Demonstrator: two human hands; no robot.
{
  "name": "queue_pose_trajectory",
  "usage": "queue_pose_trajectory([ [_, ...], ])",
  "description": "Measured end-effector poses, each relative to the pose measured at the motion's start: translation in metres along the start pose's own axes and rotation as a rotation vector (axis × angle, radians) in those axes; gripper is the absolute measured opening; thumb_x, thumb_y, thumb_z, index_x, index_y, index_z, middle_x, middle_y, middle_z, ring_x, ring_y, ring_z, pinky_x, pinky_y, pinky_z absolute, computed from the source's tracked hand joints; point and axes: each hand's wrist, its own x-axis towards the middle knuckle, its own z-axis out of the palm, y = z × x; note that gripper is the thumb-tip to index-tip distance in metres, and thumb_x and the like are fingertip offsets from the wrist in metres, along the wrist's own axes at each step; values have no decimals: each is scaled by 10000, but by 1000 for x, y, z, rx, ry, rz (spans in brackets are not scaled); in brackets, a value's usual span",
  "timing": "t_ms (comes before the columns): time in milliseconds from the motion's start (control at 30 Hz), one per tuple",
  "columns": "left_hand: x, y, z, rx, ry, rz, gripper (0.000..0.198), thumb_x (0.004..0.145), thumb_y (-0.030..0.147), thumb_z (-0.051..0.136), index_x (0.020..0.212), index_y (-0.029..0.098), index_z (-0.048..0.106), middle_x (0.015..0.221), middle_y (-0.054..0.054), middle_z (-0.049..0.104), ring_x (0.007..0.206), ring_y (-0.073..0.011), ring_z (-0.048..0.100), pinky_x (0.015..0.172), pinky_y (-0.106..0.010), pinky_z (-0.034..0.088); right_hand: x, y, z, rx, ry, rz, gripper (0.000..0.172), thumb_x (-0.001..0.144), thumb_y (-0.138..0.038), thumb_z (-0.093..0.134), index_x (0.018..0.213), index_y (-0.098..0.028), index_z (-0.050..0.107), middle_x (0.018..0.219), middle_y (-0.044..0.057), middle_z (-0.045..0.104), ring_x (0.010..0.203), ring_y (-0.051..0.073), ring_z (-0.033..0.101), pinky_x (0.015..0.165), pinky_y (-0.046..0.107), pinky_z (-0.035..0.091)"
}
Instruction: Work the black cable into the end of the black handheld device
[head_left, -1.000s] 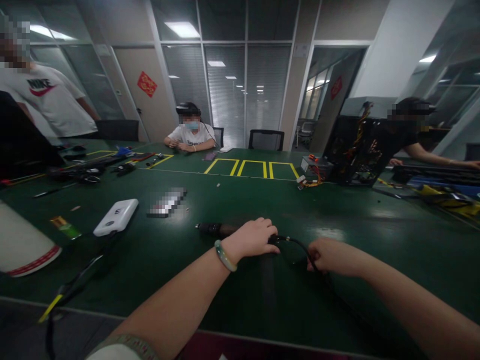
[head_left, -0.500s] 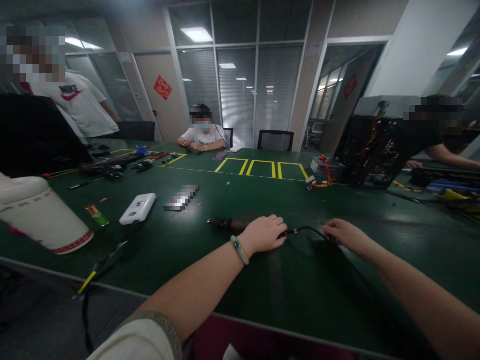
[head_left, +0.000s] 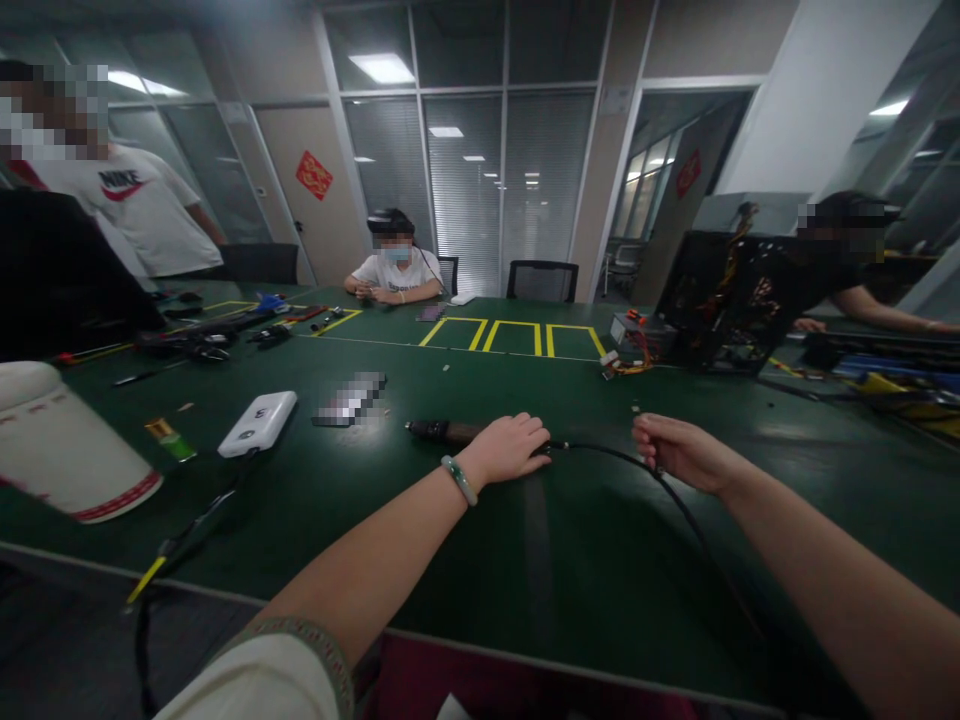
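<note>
A dark electric screwdriver (head_left: pixel 459 433) with a brownish body lies on the green table, its black nose pointing left. My left hand (head_left: pixel 512 447), a bangle on its wrist, is wrapped over the rear of the body and hides that part. From the tool's right end a black cable (head_left: pixel 600 451) runs out and curves down beneath my right arm. My right hand (head_left: pixel 679 450) is closed in a pinch just above the cable. A tiny pale-tipped piece (head_left: pixel 636 408) shows above its fingertips, too small to name. Whether the hand touches the cable, I cannot tell.
To the left stand a white paper cup (head_left: pixel 71 450), a small green-labelled bottle (head_left: pixel 172 440) and a white power bank (head_left: pixel 257 424) with a cable. A blurred phone-like slab (head_left: pixel 349 399) lies farther in. An open computer case (head_left: pixel 724 300) stands right. Several people are around the table.
My right hand has lifted slightly and turned, showing the small piece above its fingertips. The cable between the hands is straighter. My left hand stays on the screwdriver; the view has shifted slightly right.
</note>
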Motion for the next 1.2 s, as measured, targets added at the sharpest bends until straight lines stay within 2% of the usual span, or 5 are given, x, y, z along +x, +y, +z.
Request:
queue_pose_trajectory([
  [133, -5, -7, -1, -54, 15, -6, 336, 928, 467, 438, 1104, 211, 564, 1082, -63, 559, 970, -204, 510, 812, -319, 399, -4, 20, 21, -250, -186, 219, 243, 830, -354, 675, 839, -161, 528, 738, -10, 553, 614, 84, 531, 553, 180, 454],
  [367, -12, 16, -6, -109, 133, 7, 378, 916, 380, 500, 1272, 254, 491, 1234, -49, 536, 1134, -211, 471, 962, -365, 355, 5, 31, 46, -514, -206, 377, 275, 856, -410, 601, 864, -150, 511, 784, 44, 637, 630, 118, 613, 519, 186, 454],
  [533, -2, 29, 2, -162, 148, 32, 288, 922, 336, 511, 1199, 279, 561, 1211, -16, 575, 1139, -184, 491, 996, -349, 339, 8, 31, 52, -673, -17, 331, 192, 877, -335, 559, 816, -154, 530, 689, 20, 619, 538, 93, 567, 447, 166, 412],
  [867, 42, 17, 16, -212, 11, -153, 393, 929, 544, 388, 1001, 291, 679, 987, -16, 602, 919, -183, 567, 736, -288, 429, 33, 25, 23, -696, 459, 190, 166, 902, -284, 512, 818, -149, 561, 698, 24, 625, 474, 66, 491, 406, 153, 385],
  [1200, 57, 5, 10, -262, -29, -222, 335, 921, 514, 425, 1024, 261, 619, 1000, -26, 609, 955, -205, 564, 753, -308, 447, 52, 24, 28, -770, 458, 155, 131, 862, -284, 584, 815, -161, 589, 774, 42, 650, 634, 111, 581, 484, 174, 398],
])
